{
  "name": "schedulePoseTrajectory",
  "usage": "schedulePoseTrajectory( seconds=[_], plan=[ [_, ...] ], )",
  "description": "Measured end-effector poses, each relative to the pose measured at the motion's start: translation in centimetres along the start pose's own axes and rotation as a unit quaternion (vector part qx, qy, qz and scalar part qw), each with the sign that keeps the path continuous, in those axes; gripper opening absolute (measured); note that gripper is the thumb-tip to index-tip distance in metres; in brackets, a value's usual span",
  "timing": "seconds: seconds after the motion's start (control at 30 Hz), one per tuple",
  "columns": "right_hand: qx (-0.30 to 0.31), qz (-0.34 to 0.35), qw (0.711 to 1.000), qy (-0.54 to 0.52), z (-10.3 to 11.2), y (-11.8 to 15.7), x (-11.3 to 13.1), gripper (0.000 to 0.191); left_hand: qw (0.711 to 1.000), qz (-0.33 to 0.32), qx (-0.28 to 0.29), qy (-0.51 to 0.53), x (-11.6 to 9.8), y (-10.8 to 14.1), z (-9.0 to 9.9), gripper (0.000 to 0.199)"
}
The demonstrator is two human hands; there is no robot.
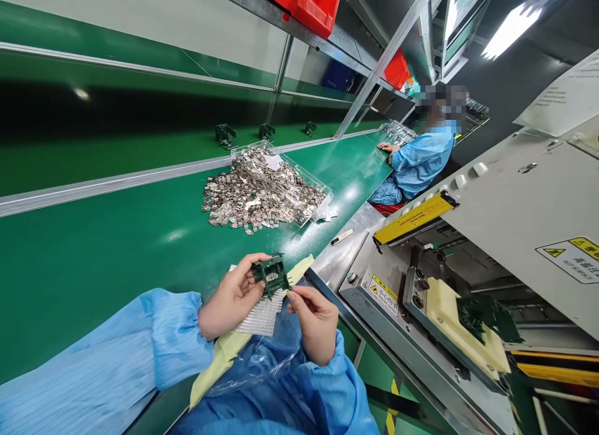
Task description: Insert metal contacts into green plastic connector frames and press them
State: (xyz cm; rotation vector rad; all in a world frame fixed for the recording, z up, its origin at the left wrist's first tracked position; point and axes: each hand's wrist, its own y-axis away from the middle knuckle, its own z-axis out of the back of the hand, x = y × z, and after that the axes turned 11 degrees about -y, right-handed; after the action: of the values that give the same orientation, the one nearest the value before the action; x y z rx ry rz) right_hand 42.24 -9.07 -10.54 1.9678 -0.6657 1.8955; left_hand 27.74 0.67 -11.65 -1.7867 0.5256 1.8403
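My left hand (229, 298) and my right hand (314, 319) both grip a small green circuit board (271, 274) with metal parts on it, held up in front of me. The left fingers wrap its side, and the right thumb and finger pinch its lower corner. Below the hands lies a ribbed silvery blister sheet (262, 313) on a pale yellow sheet (224, 360). Farther up the green bench (116, 266), a heap of small metal pieces (262, 195) spills out of a clear plastic tray (299, 176).
To the right stands a machine with a cream fixture (461, 322) and yellow guards (414, 219). A co-worker in a blue smock (421, 163) sits at the bench's far end. Red bins (299, 1) rest on a shelf above, and small green fixtures (225, 135) stand on a raised bench.
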Motion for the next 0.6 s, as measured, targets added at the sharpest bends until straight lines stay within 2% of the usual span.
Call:
schedulePoseTrajectory(
  seconds=[0.1,0.23,0.43,0.6],
  plan=[
    [-0.03,0.016,0.998,-0.044,-1.7,-0.5,0.1,0.011,1.0,-0.011,0.002,-0.004,0.1,0.0,0.0,0.038],
    [-0.049,0.093,0.994,-0.001,-3.4,-0.8,0.2,0.006,0.999,-0.023,0.003,-0.022,0.1,0.1,0.0,0.036],
    [-0.071,0.072,0.994,0.047,-5.0,-0.6,-0.2,0.011,0.999,-0.023,0.004,-0.033,-0.2,0.2,0.0,0.035],
    [-0.082,0.059,0.995,-0.001,-5.7,-0.7,-0.6,0.017,0.998,-0.025,-0.014,-0.048,-0.3,0.3,0.0,0.037]
  ],
)
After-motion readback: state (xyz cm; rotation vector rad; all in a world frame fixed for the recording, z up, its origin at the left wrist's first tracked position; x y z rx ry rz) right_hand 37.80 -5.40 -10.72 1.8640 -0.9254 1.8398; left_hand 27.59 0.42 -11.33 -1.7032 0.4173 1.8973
